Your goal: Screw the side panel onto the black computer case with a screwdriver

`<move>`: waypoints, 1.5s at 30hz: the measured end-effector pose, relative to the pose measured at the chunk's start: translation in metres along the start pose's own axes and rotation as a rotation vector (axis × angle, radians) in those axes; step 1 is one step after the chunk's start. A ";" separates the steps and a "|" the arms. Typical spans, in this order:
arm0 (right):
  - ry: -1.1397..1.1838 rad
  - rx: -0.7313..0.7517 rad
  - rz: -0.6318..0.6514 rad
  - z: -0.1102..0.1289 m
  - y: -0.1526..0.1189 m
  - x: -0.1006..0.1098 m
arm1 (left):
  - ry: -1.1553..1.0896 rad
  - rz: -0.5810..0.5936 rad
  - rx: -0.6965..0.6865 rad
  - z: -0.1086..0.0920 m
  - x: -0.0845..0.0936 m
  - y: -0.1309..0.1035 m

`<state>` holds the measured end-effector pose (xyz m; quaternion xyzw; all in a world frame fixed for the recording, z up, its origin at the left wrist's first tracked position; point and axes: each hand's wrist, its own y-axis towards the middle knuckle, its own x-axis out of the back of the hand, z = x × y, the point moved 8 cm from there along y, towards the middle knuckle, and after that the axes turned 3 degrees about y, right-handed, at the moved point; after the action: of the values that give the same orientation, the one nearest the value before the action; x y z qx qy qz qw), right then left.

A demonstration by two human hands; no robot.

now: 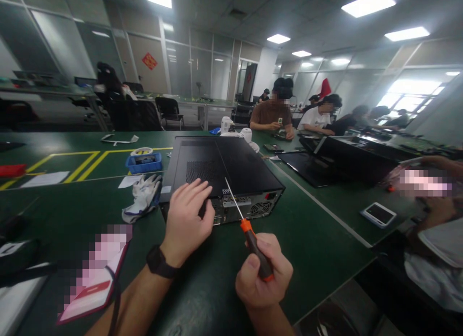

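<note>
Right hand [265, 271] grips the orange-and-black screwdriver [256, 251], shaft angled up toward the black computer case [226, 169] lying flat on the green bench [307, 259], left hand [190, 217] unclenched at the case's near edge, gloves [142, 197] just beside it.

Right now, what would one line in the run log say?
left hand: open, on black computer case | right hand: gripping screwdriver, shaft toward case | blue bin: left of case
</note>
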<state>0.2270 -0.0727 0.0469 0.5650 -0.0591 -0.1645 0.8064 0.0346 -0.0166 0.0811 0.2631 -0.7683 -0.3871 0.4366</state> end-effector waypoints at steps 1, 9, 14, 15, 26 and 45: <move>-0.016 0.011 -0.002 0.000 -0.002 0.000 | 0.010 0.041 -0.005 -0.002 -0.007 -0.001; -0.095 -0.003 0.124 0.000 -0.015 0.010 | 0.124 0.042 -0.079 -0.001 -0.027 -0.007; -0.045 0.038 0.101 0.002 -0.012 0.016 | 0.162 0.016 -0.117 -0.004 -0.025 -0.006; -0.033 0.035 0.085 0.002 -0.013 0.016 | 0.166 0.013 -0.119 -0.004 -0.025 -0.006; -0.053 -0.026 0.140 0.001 -0.015 0.013 | 0.180 0.004 -0.130 -0.004 -0.024 -0.006; -0.216 0.124 0.130 0.016 -0.012 0.009 | 0.170 0.024 -0.117 -0.003 -0.026 -0.007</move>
<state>0.2284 -0.0940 0.0408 0.5878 -0.1921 -0.1677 0.7677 0.0499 -0.0020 0.0644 0.2598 -0.7077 -0.4023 0.5194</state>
